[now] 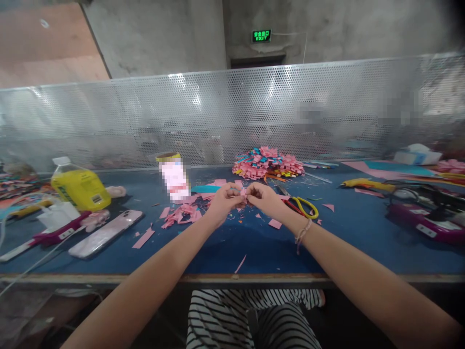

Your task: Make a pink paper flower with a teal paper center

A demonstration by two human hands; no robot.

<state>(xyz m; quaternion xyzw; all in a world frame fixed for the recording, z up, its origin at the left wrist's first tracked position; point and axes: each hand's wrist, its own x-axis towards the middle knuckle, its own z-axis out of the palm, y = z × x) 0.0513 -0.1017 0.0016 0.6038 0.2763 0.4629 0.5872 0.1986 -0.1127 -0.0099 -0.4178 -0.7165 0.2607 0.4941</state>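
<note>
Above the middle of the blue table, my left hand (225, 201) and my right hand (264, 198) meet fingertip to fingertip. Both pinch one small piece of pink paper (243, 192) between them; its exact shape is mostly hidden by the fingers. Close by on the left lies a loose heap of pink paper pieces (182, 214). Scissors with yellow and red handles (307, 207) rest just beyond my right wrist. Behind my hands sits a pile of folded pink, blue and yellow paper pieces (267, 162).
On the left are a bottle of yellow liquid (80, 186), a phone (106, 233), a purple power strip (67, 230) and an upright phone with a lit screen (175, 179). To the right lie a yellow glue gun (368, 184) and another power strip (428, 223). A perforated metal screen (218, 111) stands behind.
</note>
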